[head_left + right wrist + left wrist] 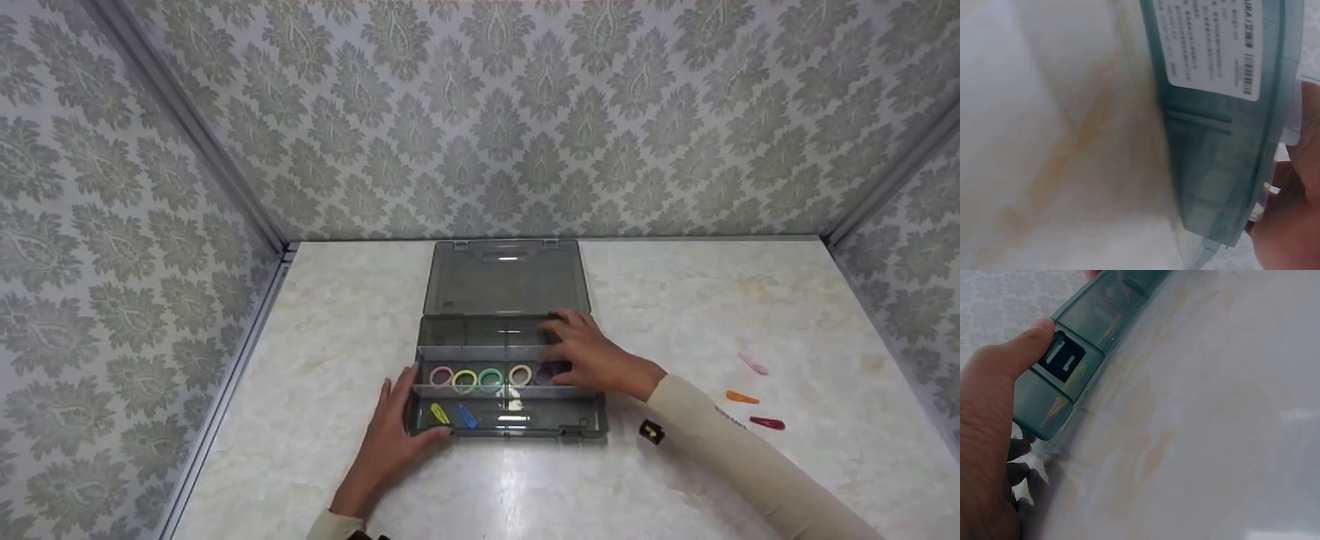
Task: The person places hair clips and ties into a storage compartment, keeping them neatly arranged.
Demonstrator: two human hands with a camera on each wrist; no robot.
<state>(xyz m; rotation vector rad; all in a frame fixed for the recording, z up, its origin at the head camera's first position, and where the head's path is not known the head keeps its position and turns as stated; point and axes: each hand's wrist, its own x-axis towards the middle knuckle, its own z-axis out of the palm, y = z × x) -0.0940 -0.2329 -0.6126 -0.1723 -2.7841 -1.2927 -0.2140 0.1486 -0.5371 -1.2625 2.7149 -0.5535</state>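
My left hand (394, 431) grips the case (547, 414) by its left end. My right hand (596, 357) covers the purple ring (545, 373) — whether pinching, I can't tell.

Long cream right sleeve (757, 465), small dark lettering (731, 418) on it, cream left sleeve (330, 526), black object (359, 535) beside it, perhaps a camera

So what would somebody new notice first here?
Probably the colourful rings lined up inside the dark box, with the right hand at the row's right end. Then maybe the yellow clip and blue clip in the box's front section, and the pink clip, orange clip and red clip on the table to the right.
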